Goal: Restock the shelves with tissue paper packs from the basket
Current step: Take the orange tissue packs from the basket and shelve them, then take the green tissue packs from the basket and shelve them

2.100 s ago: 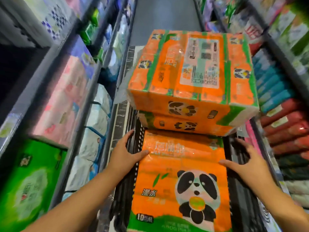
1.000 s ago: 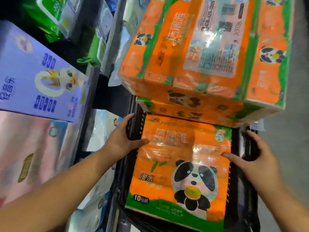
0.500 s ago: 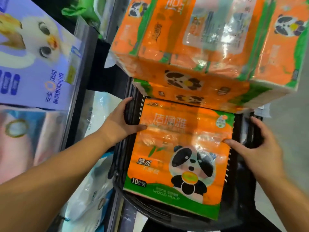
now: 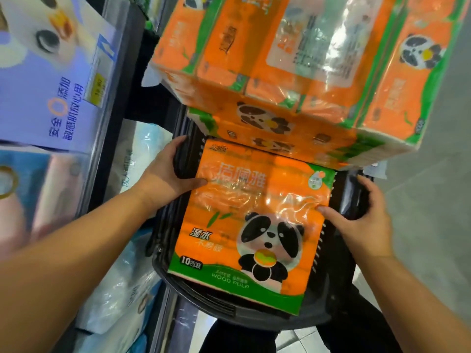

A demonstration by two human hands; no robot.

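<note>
Head view, close, steeply down onto basket (image 4: 342, 189)

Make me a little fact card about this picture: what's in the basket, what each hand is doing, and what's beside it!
Place: shop aisle, shelves on the left
Holder: black basket
Front item: panda pack, orange and green, picture side up, in the basket
Behind it: orange packs, stacked two high on the basket's far end
Hand one: left hand grips the panda pack's left edge, thumb on its front
Hand two: right hand holds its right edge, thumb on its front
Shelf: purple pack
</note>
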